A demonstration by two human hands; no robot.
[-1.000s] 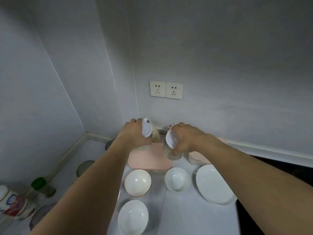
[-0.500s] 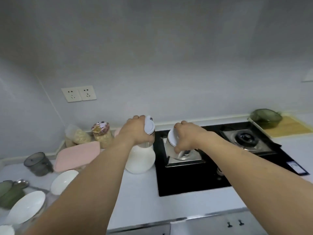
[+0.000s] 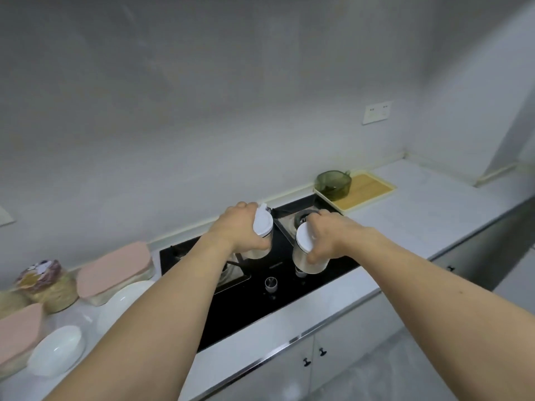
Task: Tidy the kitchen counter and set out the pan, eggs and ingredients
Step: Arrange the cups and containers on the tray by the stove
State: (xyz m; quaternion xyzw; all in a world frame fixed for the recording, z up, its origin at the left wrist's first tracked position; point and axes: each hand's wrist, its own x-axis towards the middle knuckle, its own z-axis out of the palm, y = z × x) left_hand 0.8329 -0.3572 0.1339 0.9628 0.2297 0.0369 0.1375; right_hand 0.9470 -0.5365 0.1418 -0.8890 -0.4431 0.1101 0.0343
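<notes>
While held out over the black stove [image 3: 289, 296], left hand [image 3: 237, 230] wraps curled fingers round a white-lidded bottle [image 3: 262, 227], right hand [image 3: 330, 238] grips a second white-lidded jar [image 3: 307, 250] the same way. Both containers off the surface, side by side, not touching each other. Beyond them, near the wall: green glass pot [image 3: 333, 185] on a wooden tray [image 3: 367, 189]. Far left on the white counter [image 3: 428, 209]: pink-lidded box [image 3: 115, 270], patterned jar [image 3: 46, 285], white bowl [image 3: 58, 351] and white plate [image 3: 124, 299], close together.
</notes>
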